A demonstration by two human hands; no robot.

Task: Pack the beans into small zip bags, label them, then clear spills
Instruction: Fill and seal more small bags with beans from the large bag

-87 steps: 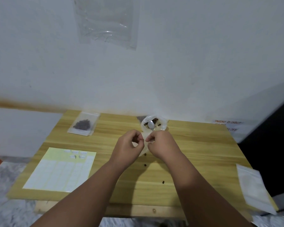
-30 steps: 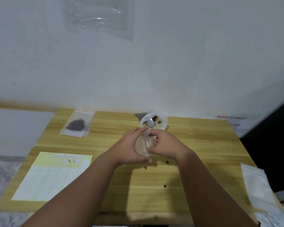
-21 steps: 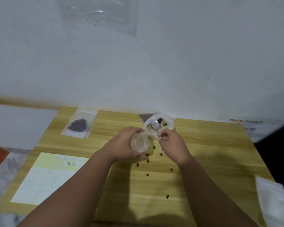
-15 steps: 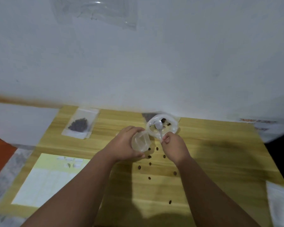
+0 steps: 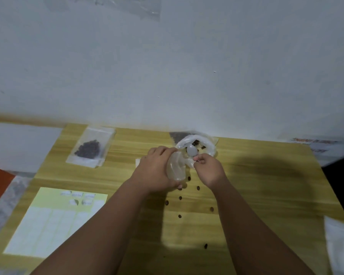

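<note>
My left hand (image 5: 157, 170) grips a small clear zip bag (image 5: 176, 168), held upright with its mouth open, at the table's far middle. My right hand (image 5: 209, 168) pinches the handle of a white plastic spoon (image 5: 192, 150), whose bowl lies in the open plastic bag of dark beans (image 5: 199, 144) against the wall. Several loose beans (image 5: 180, 198) lie scattered on the wood in front of my hands. A filled zip bag of beans (image 5: 89, 148) lies flat at the far left. A yellow-backed sheet of white labels (image 5: 52, 223) lies at the near left.
The wooden table (image 5: 266, 185) stands against a white wall. A stack of blank zip bags (image 5: 340, 247) hangs over the near right edge. A clear plastic sheet (image 5: 127, 4) is stuck on the wall above. A dark area lies to the right of the table.
My hands parted from working the small bag together. The left kept the bag, the right reached to the spoon and took its handle. More loose beans show on the table.
</note>
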